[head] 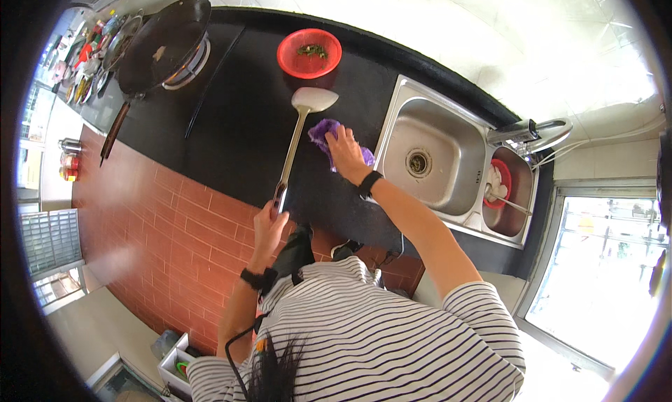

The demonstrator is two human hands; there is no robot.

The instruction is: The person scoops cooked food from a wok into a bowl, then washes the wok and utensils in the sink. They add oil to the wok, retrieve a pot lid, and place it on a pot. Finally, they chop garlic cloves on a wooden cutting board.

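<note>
My left hand (269,231) grips the handle end of a long metal wok spatula (294,144). Its broad blade points away from me, over the black countertop (236,102) and just short of a red plastic colander (310,72). Some green leafy bits lie in that colander. Under my right hand (345,152) is a bunched purple cloth (325,131), pressed on the counter left of the sink. The fingers bend over the cloth and partly hide it.
At the left a dark wok (168,45) sits on a gas burner (191,68), its wooden handle (114,131) jutting past the counter edge. Rightward are a steel sink basin (436,186), a faucet (525,134) and a red basin (503,176) with a ladle. Dishes and bottles crowd the far left.
</note>
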